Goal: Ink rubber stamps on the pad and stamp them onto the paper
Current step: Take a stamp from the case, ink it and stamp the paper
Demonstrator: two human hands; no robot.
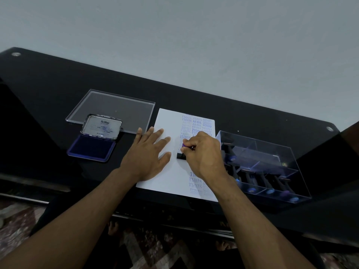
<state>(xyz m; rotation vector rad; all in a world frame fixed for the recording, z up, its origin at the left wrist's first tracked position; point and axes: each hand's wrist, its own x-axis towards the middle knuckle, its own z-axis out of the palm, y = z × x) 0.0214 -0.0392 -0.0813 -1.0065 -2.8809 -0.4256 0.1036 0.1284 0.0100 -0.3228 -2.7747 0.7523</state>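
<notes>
On the black counter [58,90], the right hand [204,154] has its grip closed around a rubber stamp [181,155] standing on the paper [171,177]. The left hand [147,154] lies flat, fingers spread, on the sheet. Ink pad [91,147] open at left.

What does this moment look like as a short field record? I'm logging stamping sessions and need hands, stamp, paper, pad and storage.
left hand: flat, palm down on the paper's left side
right hand: gripping the stamp
stamp: black base on the paper, mid-sheet
paper: white, rows of blue impressions along its right side
ink pad: open, blue, left of the paper
clear lid: flat behind the pad
stamp box: clear, right of the paper, holds more stamps
</notes>
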